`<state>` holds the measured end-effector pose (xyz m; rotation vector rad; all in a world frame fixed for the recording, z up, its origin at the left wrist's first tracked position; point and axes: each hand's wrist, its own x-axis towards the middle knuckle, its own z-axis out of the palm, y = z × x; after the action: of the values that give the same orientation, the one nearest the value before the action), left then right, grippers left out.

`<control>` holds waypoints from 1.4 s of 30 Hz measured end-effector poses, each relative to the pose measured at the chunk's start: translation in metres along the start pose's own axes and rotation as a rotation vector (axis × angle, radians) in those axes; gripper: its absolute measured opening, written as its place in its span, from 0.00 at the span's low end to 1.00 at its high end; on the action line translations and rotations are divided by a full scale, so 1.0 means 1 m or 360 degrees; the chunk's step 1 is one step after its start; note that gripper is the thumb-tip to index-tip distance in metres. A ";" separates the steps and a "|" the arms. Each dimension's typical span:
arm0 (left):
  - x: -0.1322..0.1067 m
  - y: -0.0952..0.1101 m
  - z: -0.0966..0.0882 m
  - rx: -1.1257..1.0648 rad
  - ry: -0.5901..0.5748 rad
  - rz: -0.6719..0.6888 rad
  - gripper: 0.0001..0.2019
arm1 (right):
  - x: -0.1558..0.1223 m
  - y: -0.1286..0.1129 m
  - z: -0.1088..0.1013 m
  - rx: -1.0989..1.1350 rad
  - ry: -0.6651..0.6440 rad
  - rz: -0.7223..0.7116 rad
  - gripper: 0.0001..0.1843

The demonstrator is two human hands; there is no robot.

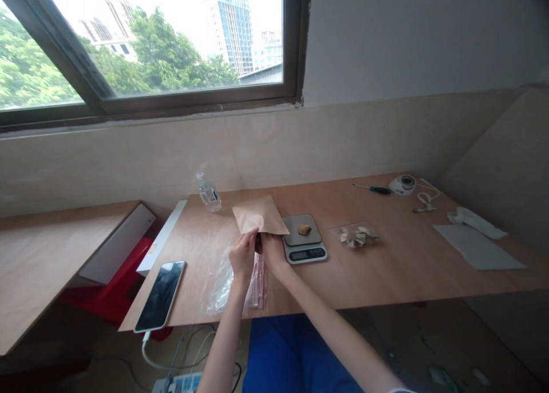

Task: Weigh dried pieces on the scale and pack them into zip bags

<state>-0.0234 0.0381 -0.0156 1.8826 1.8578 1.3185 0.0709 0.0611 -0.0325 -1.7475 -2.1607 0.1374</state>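
Observation:
A brown paper bag (261,213) lies at the middle of the table, its opening towards me. My left hand (243,254) is closed, pinching the near edge of the bag. The fingers of my right hand (273,253) reach into the opening and are hidden there, so what they hold does not show. Just right of the bag stands a kitchen scale (306,253) with a small brown lump (304,229) on its plate. Clear zip bags (223,287) with red seals lie under my wrists.
A clear bag with pale pieces (355,235) lies right of the scale. Further right are a screwdriver (377,190), a white camera (402,185) and a white sheet (476,247). A bottle (209,194) stands at the back left; a phone (160,296) on a cable lies at the left edge.

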 end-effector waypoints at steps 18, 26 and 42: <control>0.003 0.002 0.006 -0.0092 -0.0021 0.0016 0.12 | -0.043 0.032 -0.009 0.0922 0.0588 -0.0208 0.15; 0.005 0.003 0.003 -0.0103 0.0022 -0.0013 0.12 | -0.065 0.069 -0.019 0.0914 0.1072 0.0010 0.14; 0.004 0.002 0.000 -0.0256 0.0095 -0.0088 0.11 | -0.047 0.097 -0.003 0.0360 0.0688 -0.0101 0.23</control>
<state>-0.0224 0.0413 -0.0129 1.7181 1.7596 1.4729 0.1699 0.0380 -0.0683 -1.4264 -1.8067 -0.0130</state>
